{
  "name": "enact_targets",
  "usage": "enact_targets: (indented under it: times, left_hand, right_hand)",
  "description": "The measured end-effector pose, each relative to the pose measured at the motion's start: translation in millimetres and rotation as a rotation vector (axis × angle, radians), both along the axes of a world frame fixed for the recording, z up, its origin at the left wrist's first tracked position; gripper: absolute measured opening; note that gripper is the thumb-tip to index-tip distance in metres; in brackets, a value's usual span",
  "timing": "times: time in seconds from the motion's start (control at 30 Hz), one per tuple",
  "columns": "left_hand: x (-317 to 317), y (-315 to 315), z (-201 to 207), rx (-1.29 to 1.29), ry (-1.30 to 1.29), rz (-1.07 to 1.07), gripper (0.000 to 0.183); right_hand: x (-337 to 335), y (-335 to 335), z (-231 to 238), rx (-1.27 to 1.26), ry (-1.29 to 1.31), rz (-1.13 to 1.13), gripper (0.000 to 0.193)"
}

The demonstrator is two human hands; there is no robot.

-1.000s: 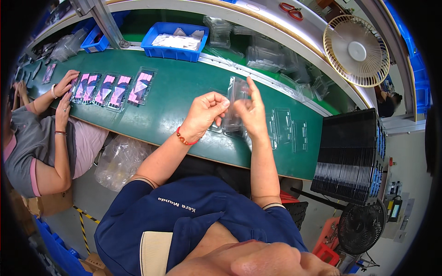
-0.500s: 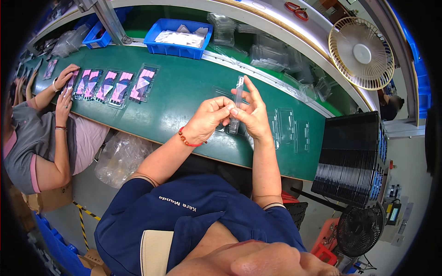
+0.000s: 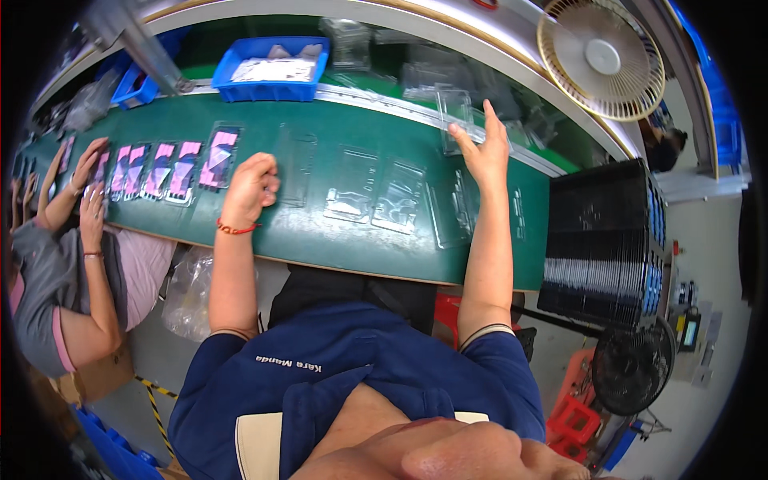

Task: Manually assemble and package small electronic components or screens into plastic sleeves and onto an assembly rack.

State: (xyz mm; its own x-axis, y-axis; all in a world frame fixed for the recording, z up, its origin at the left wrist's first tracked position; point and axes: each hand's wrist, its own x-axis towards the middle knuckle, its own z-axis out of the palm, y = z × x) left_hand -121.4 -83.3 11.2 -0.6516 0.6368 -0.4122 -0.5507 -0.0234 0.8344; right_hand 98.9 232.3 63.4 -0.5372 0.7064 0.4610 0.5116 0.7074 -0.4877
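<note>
My right hand (image 3: 482, 150) reaches far across the green belt (image 3: 336, 232) and grips a clear plastic blister tray (image 3: 456, 112) near the back rail. My left hand (image 3: 251, 186) rests on the belt with fingers curled, touching the edge of another clear tray (image 3: 298, 164). More empty clear trays (image 3: 374, 196) lie flat on the belt between my hands. To the left lies a row of trays with pink and black inserts (image 3: 172, 168).
A person at the left has hands (image 3: 90, 172) on the pink-filled trays. A blue bin (image 3: 270, 70) with white parts sits beyond the belt. A stack of black trays (image 3: 604, 236) stands at the right. A beige fan (image 3: 600, 56) faces the belt; a black fan (image 3: 632, 370) is on the floor.
My hands have parted: they held one clear tray together above the belt; now the left hand is down at the left and the right hand has reached to the back rail.
</note>
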Motion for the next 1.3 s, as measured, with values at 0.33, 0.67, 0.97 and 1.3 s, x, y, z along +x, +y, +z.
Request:
enact_targets:
  times: [0.33, 0.67, 0.97, 1.3]
  left_hand:
    - [20, 23, -21, -0.544, 1.103, -0.031, 0.033]
    - [37, 25, -11, -0.456, 1.232, 0.04, 0.042]
    - [185, 67, 17, -0.081, 1.697, -0.557, 0.077]
    - [190, 106, -5, -0.047, 1.721, -0.575, 0.044]
  right_hand:
    - [139, -13, -62, -0.109, -0.468, -0.584, 0.076]
    - [141, -51, -61, -0.17, -0.376, -0.559, 0.078]
    - [112, -61, -48, -0.122, -0.478, -0.559, 0.084]
    - [126, -37, -62, 0.039, -0.092, -0.3, 0.072]
